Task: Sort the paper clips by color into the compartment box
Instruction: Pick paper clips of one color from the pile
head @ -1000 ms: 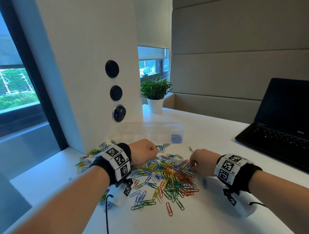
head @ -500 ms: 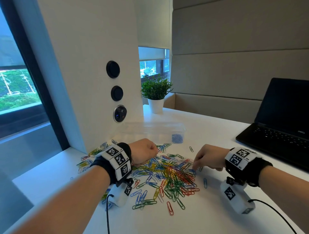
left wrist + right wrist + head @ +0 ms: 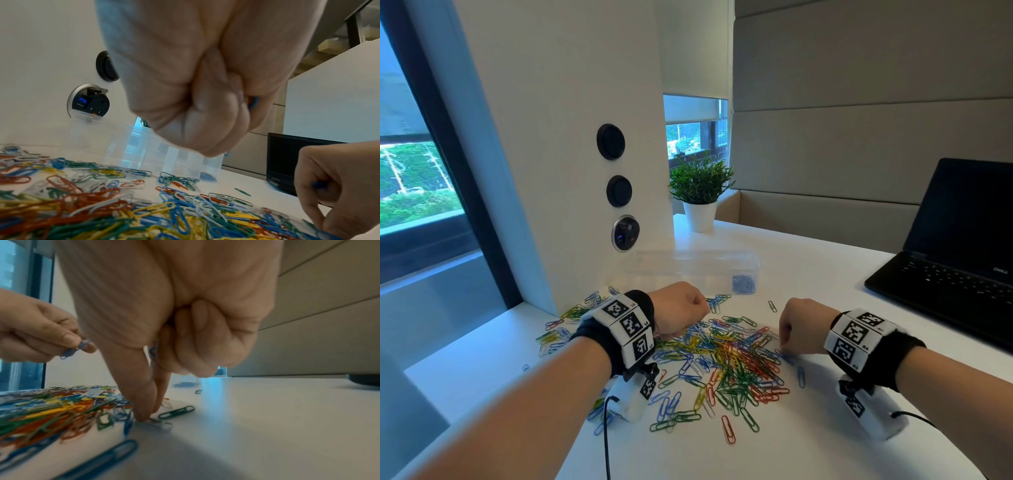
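A mixed pile of coloured paper clips (image 3: 722, 356) lies on the white table. Behind it stands the clear compartment box (image 3: 688, 267), with blue clips (image 3: 743, 283) in its right end compartment. My left hand (image 3: 681, 308) hovers over the pile's far left part as a fist, gripping blue clips (image 3: 255, 101) whose ends stick out. My right hand (image 3: 796, 329) is at the pile's right edge. Its thumb and forefinger tips (image 3: 144, 417) press down on a pale clip (image 3: 160, 424), and its other fingers curl round blue clips (image 3: 152, 350).
An open black laptop (image 3: 945, 274) sits at the right. A potted plant (image 3: 700, 192) stands behind the box, beside a white pillar with round sockets (image 3: 619, 192). Single clips lie loose around the pile, one blue (image 3: 801, 377) near my right wrist.
My right hand lifted off the pile's right edge, swung slightly right, then came back down to that edge. My left fist has barely moved.
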`<action>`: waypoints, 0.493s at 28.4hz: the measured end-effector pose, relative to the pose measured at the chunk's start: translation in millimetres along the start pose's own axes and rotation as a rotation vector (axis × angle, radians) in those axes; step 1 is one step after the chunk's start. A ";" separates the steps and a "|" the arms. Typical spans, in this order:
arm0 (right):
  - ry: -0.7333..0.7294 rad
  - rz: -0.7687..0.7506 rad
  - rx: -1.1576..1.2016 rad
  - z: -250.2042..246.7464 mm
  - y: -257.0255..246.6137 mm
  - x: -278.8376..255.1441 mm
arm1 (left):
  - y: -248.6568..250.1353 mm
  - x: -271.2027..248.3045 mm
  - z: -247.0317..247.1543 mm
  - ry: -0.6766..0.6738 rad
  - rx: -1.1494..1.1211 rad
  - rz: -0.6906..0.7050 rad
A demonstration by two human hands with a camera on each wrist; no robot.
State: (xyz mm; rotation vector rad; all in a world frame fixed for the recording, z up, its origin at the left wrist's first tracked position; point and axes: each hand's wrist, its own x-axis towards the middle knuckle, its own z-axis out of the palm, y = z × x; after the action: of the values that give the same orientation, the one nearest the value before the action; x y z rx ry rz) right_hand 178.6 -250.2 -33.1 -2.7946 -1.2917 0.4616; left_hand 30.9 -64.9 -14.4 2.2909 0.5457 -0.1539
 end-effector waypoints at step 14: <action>-0.007 -0.038 0.001 8.6 -2.2 7.9 | 1.4 -5.4 0.1 0.004 -0.009 -0.018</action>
State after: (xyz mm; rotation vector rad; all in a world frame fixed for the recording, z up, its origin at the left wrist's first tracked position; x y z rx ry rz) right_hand 179.4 -243.8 -43.0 -2.7648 -1.3436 0.4703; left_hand 26.6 -67.7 -12.2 2.2788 0.5680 -0.1548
